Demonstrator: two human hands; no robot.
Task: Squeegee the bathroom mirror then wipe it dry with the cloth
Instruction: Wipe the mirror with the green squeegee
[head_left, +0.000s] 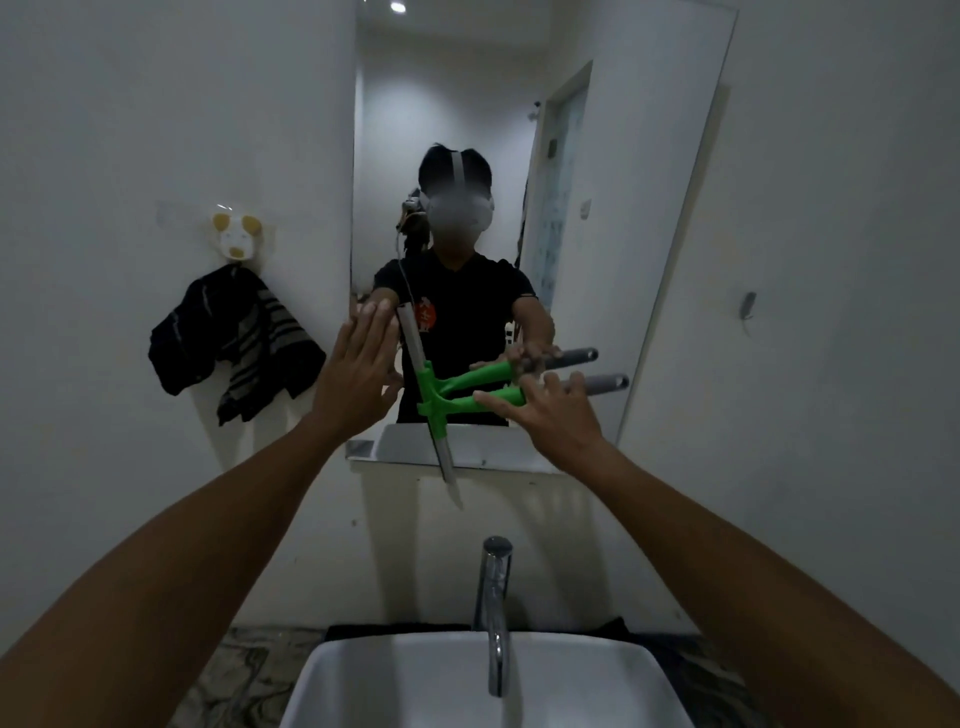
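Note:
The tall mirror (613, 171) hangs on the white wall above the sink. My right hand (550, 415) grips the green handle of a squeegee (447, 400). Its blade lies against the glass near the mirror's lower edge, nearly upright, and its lower tip passes below the mirror onto the wall. The squeegee's reflection shows just above it in the glass. My left hand (358, 369) is held up flat with fingers apart at the mirror's lower left edge, holding nothing. A dark striped cloth (234, 343) hangs on the wall to the left.
A white basin (363, 686) with a chrome tap (496, 608) sits below the mirror on a marbled counter. A dog-shaped hook holder (236, 236) carries the cloth. A small hook (748, 306) is on the right wall. My own reflection fills the mirror's middle.

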